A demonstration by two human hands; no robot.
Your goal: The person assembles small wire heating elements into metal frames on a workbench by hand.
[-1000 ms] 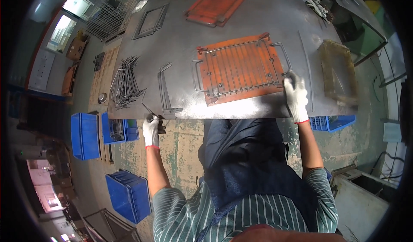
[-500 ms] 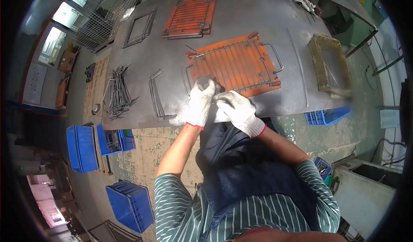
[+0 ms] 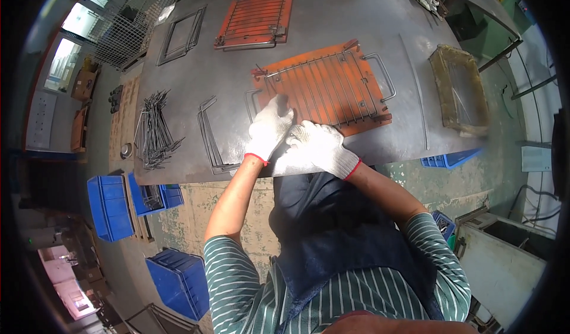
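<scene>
i see both hands now met at the bench's near edge: left hand [image 3: 270,126] fingers flat together on the orange jig [image 3: 332,87], right hand [image 3: 314,144] curled beside it, grip unclear.

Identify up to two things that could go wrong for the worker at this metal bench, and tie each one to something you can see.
1. The left hand presses on the near corner of the wire grille lying on the orange jig plate; thin wire ends could snag or prick through the knit glove.
2. Bent wire frames lie at the table's front edge beside the left forearm; a sweep of the arm might knock them to the floor.
</scene>
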